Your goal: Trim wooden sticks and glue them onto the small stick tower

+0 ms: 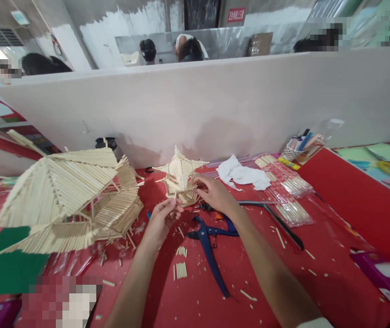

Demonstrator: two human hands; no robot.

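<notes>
A small pavilion model of pale wooden sticks, with a pointed roof and upturned corners, stands upright on the red table. My left hand is at its front lower edge, thumb and fingertips pinched together; what they hold is too small to make out. At the model's right side is my right hand, fingers bent and closed near the eave, the tips partly hidden against the sticks. Short cut sticks lie in small rows in front. Just right of these rest blue-handled cutters.
A larger stick pavilion stands at left. On the right are bagged sticks, white tissue, a black-handled saw and a pen cup. A white partition runs behind; people sit beyond it.
</notes>
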